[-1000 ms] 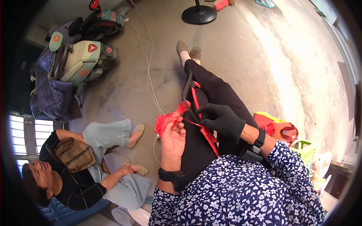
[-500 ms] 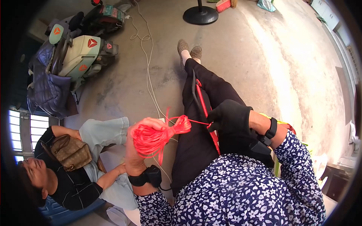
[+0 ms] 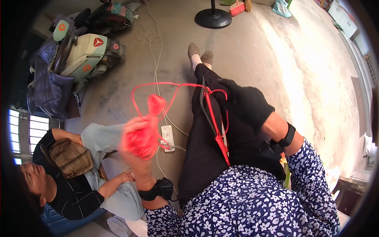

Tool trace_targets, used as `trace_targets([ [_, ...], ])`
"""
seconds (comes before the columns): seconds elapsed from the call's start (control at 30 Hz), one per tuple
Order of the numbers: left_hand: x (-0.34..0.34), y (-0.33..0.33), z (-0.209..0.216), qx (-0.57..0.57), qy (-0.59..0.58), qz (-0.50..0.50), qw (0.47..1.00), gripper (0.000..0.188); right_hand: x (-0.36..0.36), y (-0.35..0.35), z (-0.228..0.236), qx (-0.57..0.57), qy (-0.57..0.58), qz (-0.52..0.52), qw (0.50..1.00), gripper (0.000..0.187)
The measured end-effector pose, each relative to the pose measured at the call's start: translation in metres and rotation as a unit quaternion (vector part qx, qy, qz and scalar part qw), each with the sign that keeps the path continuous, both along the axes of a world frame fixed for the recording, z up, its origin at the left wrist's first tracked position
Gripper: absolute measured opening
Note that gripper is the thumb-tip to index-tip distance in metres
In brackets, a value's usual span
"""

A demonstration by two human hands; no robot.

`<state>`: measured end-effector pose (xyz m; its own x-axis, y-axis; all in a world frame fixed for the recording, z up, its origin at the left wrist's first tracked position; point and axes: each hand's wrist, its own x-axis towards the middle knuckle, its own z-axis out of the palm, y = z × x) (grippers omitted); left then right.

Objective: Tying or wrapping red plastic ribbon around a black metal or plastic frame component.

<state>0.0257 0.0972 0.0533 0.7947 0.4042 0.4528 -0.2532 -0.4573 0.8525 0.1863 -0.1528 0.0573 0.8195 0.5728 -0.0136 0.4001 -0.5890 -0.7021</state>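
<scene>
One bundle of red cord (image 3: pixel 141 138) is up in front of the person's lap, on the left, with the fingers of the bare left hand (image 3: pixel 129 136) clamped around it; both are blurred. A thin length of cord loops over the floor (image 3: pixel 272 71) to one long, narrow strip (image 3: pixel 219 136), black along one edge and red along the other, which lies along the black trousers (image 3: pixel 197 158). More cord curves from the strip to the black-gloved right hand (image 3: pixel 246 102); whether its fingers are together on the cord or apart, I cannot tell. That hand hides part of the trousers.

Just beside the bundle, one white power strip (image 3: pixel 167 138) lies on the floor, with white cables (image 3: pixel 157 67) running past two shoes (image 3: pixel 207 57). To the left sit one other person (image 3: pixel 75 189), with one brown bag (image 3: pixel 71 158), and beyond, two scooters (image 3: pixel 85 55), the nearer draped with one purple cover (image 3: pixel 51 93). Farther ahead stand one round black base (image 3: pixel 213 18), one red brush (image 3: pixel 237 8) and one blue bag (image 3: pixel 281 8).
</scene>
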Motion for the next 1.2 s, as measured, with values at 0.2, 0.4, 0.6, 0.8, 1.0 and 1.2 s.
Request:
trace_targets([
  [0.2,0.004,-0.039,-0.085,-0.314,0.141,-0.096,0.934,0.027,-0.015,-0.013,-0.046,0.112,0.125,0.033,0.985,0.023],
  [0.4,0.029,-0.069,-0.113,-0.669,0.051,-0.173,0.721,0.028,-0.024,-0.003,-0.041,0.179,0.414,-0.001,0.893,0.027],
  [0.6,0.027,-0.077,-0.103,-0.625,0.111,-0.232,0.737,0.026,-0.023,0.007,-0.051,0.216,0.45,-0.026,0.866,0.031],
  [0.8,-0.005,-0.048,-0.067,-0.414,0.374,-0.304,0.772,0.033,-0.009,-0.045,-0.026,0.603,0.422,-0.025,0.677,0.034],
  [1.0,0.016,-0.11,-0.018,-0.651,0.106,-0.465,0.591,0.06,-0.078,-0.117,0.036,0.521,0.333,-0.008,0.786,0.041],
  [1.2,-0.03,-0.069,-0.028,-0.693,0.127,-0.363,0.61,0.034,-0.082,-0.168,0.025,0.505,0.419,0.016,0.755,0.047],
])
